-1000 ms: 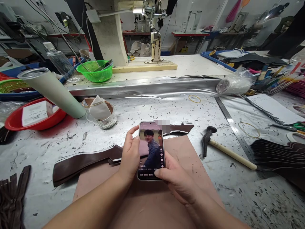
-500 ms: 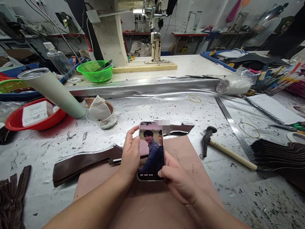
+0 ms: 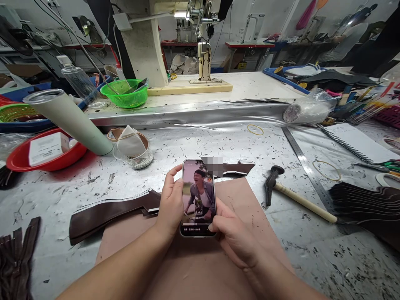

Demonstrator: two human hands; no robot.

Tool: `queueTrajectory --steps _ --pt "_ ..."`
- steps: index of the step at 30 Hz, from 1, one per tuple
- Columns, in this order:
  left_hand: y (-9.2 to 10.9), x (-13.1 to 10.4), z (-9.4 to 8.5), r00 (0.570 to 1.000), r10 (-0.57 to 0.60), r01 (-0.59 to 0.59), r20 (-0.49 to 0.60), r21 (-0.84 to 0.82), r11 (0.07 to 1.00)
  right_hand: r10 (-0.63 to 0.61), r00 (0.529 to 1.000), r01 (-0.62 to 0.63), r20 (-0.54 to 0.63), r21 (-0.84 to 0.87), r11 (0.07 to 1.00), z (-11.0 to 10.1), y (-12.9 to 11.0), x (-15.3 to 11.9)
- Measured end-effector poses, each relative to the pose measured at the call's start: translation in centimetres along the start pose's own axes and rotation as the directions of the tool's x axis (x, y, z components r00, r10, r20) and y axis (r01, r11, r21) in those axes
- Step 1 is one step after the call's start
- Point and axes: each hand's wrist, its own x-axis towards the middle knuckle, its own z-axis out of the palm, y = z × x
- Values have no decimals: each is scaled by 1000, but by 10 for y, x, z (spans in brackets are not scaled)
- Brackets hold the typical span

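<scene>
A smartphone (image 3: 198, 198) stands upright in my grip, its lit screen showing a video with a progress bar and a small preview picture. My left hand (image 3: 171, 200) is closed round its left edge. On the other side my right hand (image 3: 233, 231) holds the lower right edge, the thumb on the bottom corner of the screen. Beneath the phone lies a pinkish-tan sheet (image 3: 250, 216). Dark brown leather pieces (image 3: 109, 212) stick out to the left, and more brown leather pieces (image 3: 239, 168) lie behind the phone, partly hidden by it.
A hammer (image 3: 303, 202), a steel ruler (image 3: 306, 162) and a stack of brown leather strips (image 3: 365, 204) lie right. Brown zippers (image 3: 18, 254) are at left, beyond them a red basin (image 3: 18, 156) and a tumbler (image 3: 71, 121). A sewing machine (image 3: 204, 62) stands at the back.
The picture on the phone screen has changed, and a small preview with a time and progress bar now shows. The right thumb has shifted slightly along the bottom; otherwise both hands stay put.
</scene>
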Motion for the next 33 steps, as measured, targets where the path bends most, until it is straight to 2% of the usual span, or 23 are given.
queueTrajectory --steps 13,22,33 --pt "3 -1 2 1000 -1 1 -2 -54 999 7 1000 -7 17 -19 1000 8 -8 -3" --pt "2 0 3 1000 5 -5 2 -42 999 -10 997 13 73 -39 999 5 -5 -1" --pt "3 0 3 1000 -11 10 -4 -56 998 0 998 3 55 -47 999 4 -5 -1"
